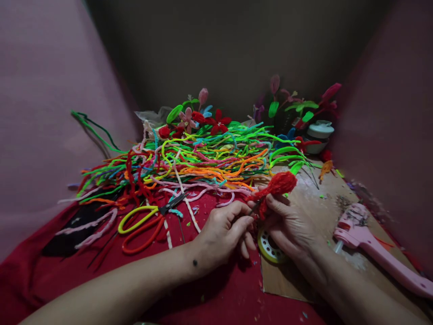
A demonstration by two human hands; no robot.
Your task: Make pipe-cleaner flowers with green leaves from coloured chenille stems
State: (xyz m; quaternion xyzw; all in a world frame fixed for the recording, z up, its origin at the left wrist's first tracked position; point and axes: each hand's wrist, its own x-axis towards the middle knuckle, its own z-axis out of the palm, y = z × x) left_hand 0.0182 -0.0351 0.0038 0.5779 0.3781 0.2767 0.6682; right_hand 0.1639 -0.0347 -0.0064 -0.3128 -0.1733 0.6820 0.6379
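Observation:
Between my hands is a red pipe-cleaner flower (283, 184), its rounded head pointing up to the right. My right hand (287, 221) grips it from below, thumb on the near side. The fingers of my left hand (227, 232) pinch a thin dark stem at the flower's lower left end. A yellow-rimmed round spool (270, 247) shows partly beneath my right hand. Left of my left hand lie scissors (144, 225) with one yellow and one red handle, blades apart.
Behind my hands spreads a heap of many-coloured pipe cleaners (209, 155). Finished fuzzy flowers (218, 122) stand at the back. A pink glue gun (368, 246) rests on a cardboard sheet (311, 212) at right, near a white-lidded container (320, 131). Red cloth (189, 298) covers the surface.

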